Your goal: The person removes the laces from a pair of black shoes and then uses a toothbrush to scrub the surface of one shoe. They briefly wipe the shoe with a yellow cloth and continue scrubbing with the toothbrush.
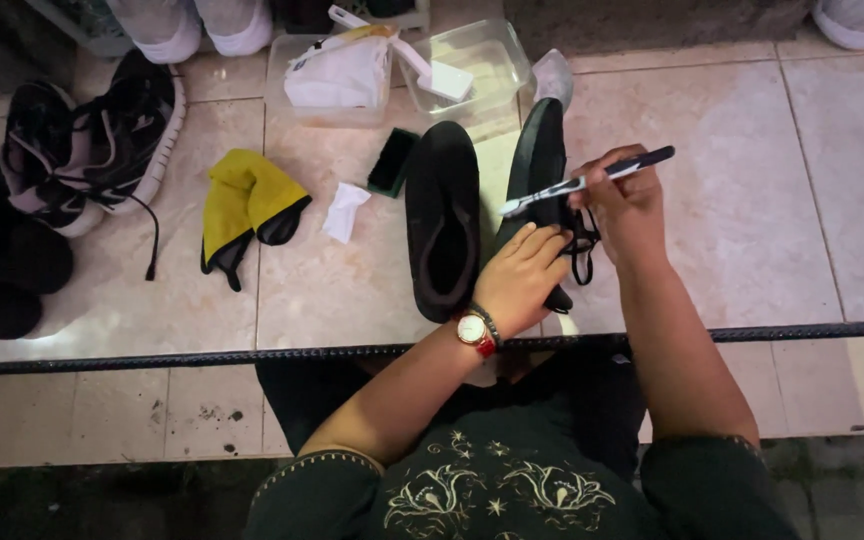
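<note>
- Head view: a tiled floor is seen from above, with items listed from its left edge to its right.
- Black sneakers with loose laces are placed at the far left edge, beside other dark footwear.
- A yellow and black cloth is laid right of the sneakers; a small white scrap is set just beside it.
- Two clear plastic tubs are positioned at the top edge; a white bag is held in the left tub.
- A black shoe is laid flat, opening up, near the centre.
- The left hand, with a red wristwatch, is pressed, fingers extended, on a second black shoe stood on its side.
- The right hand is closed around a toothbrush, whose head is held just beside that second shoe.
</note>
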